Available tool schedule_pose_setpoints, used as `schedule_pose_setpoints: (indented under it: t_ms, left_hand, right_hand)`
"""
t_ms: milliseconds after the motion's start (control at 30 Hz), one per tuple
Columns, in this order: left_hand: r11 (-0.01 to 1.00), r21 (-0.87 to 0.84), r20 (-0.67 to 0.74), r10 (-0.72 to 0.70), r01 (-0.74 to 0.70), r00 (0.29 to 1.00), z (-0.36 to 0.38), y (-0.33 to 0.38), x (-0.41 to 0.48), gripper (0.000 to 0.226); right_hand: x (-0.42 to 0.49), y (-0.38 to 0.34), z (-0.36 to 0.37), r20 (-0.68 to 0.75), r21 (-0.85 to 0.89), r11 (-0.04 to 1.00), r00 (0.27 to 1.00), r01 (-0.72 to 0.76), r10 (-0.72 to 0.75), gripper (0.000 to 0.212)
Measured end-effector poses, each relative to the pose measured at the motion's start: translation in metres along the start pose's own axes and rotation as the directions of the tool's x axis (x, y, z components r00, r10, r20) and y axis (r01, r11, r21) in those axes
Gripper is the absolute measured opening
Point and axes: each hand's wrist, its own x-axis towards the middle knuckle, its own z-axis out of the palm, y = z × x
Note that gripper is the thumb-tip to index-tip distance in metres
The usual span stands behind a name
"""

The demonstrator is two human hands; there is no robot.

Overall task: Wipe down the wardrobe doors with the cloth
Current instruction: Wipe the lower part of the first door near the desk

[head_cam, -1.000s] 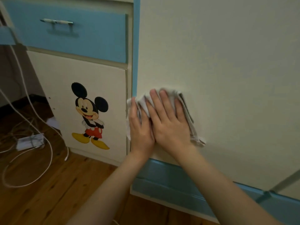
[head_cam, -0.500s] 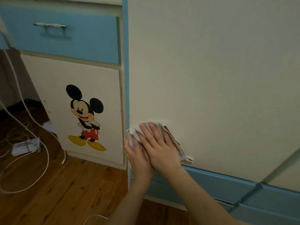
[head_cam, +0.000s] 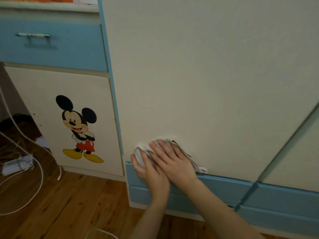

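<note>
Your left hand [head_cam: 150, 175] and right hand [head_cam: 174, 163] press the white cloth [head_cam: 140, 150] flat, fingers [head_cam: 163, 146] straight, low on the wardrobe door [head_cam: 189, 75]; next, probably slide it right along that bottom edge.

Matt door [head_cam: 198, 75], varnished wood floor [head_cam: 72, 204]

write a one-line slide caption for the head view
Left hand and right hand press a white cloth flat on the cream wardrobe door, low at its left edge above the blue trim.

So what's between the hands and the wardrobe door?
The white cloth, pressed against the cream door by the left hand and right hand; the head view shows it.
</note>
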Motion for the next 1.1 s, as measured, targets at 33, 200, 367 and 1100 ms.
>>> schedule_pose_setpoints:
  t_ms: [33,200,367,1100]
  left_hand:
    - [0.998,0.050,0.043,0.033,-0.035,0.999,0.003,-0.002,-0.008,0.066]
    - [0.996,-0.012,0.094,0.093,-0.092,0.991,0.018,0.000,-0.026,0.064]
    - [0.872,0.198,0.253,0.397,-0.448,0.882,0.023,-0.016,-0.032,0.083]
    - [0.203,0.261,0.509,0.801,-0.944,0.314,0.076,0.036,-0.067,0.058]
  right_hand:
    - [-0.006,0.005,0.001,0.001,-0.004,1.000,1.000,0.008,-0.008,0.063]
    - [-0.036,0.029,0.009,-0.046,-0.012,0.998,0.997,0.063,-0.063,0.047]
    - [-0.066,0.048,0.012,0.062,-0.059,0.988,0.989,0.141,-0.138,0.058]
    - [-0.184,0.119,-0.010,-0.062,-0.077,0.933,0.935,-0.352,0.348,0.067]
